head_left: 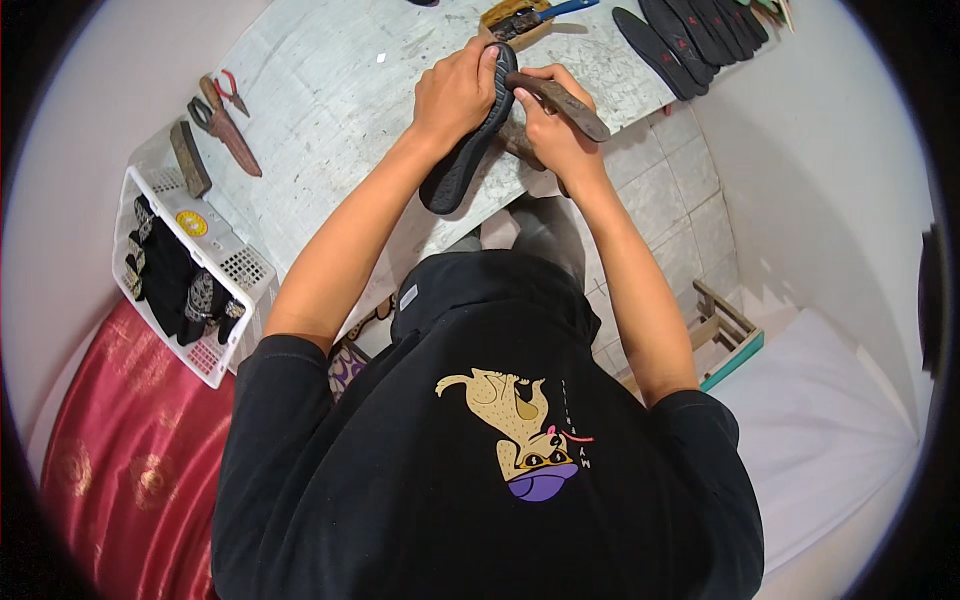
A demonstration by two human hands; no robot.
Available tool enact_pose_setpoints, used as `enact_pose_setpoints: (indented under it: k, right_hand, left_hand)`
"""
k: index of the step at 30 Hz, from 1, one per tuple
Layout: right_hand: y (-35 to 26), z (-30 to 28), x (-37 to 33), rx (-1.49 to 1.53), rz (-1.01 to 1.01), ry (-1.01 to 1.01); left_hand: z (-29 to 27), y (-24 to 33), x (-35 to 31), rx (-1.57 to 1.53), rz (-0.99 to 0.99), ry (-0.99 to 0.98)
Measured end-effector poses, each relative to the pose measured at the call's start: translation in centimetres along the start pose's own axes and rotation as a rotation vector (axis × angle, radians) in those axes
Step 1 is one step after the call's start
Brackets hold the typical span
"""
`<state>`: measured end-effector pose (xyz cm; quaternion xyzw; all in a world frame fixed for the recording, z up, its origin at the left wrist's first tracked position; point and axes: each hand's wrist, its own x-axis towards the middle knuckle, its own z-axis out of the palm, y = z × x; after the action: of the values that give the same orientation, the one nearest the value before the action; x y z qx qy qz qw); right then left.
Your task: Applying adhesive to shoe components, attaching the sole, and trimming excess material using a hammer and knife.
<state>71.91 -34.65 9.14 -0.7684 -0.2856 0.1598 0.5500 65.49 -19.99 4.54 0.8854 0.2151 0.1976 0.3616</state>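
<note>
My left hand [456, 92] is closed around the upper part of a black shoe sole [452, 182], thumb on its ridged face. The sole slants over the front edge of the table, its wide end toward me. In my right hand [562, 140] is a worn brown cobbler's hammer [574, 108], its fingers wrapped round it. The hammer's narrow end meets the sole's right edge near my left thumb, while its broad rounded end points to the lower right. Part of the hammer is hidden by my right hand.
On the whitish table [330, 110] lie scissors [200, 113], red pliers [232, 92], a dark block [190, 158] and several black insoles [660, 52]. A blue-handled brush [565, 10] rests on a yellowish container [495, 18]. A white basket [262, 285] holds black pieces. A wooden frame [735, 355] stands right.
</note>
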Motion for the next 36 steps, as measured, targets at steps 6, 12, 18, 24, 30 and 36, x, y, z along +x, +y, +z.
enact_pose_setpoints:
  k: [6, 12, 18, 24, 30, 36]
  right_hand:
    - [-0.1, 0.7, -1.1, -0.051, 0.025, 0.093]
    - [0.0, 1.5, -1.7, -0.039, 0.018, 0.181]
    - [-0.7, 2.1, -1.1, -0.054, 0.035, 0.193]
    - [-0.4, 2.9, -0.7, -0.068, 0.012, 0.179]
    - [-2.0, 0.4, -1.6, -0.148, 0.073, 0.132]
    - [0.3, 2.0, -4.8, -0.054, -0.029, 0.244]
  left_hand:
    - [0.1, 0.9, -0.2, 0.098, -0.118, -0.008]
    - [0.1, 1.0, -0.4, 0.086, -0.099, -0.001]
    - [-0.1, -0.2, 0.1, 0.021, -0.178, 0.049]
    - [-0.7, -0.5, 0.4, 0.110, -0.328, -0.008]
    - [-0.1, 1.6, -0.2, 0.127, -0.305, 0.015]
    - [0.0, 1.9, -0.4, 0.114, -0.271, 0.043]
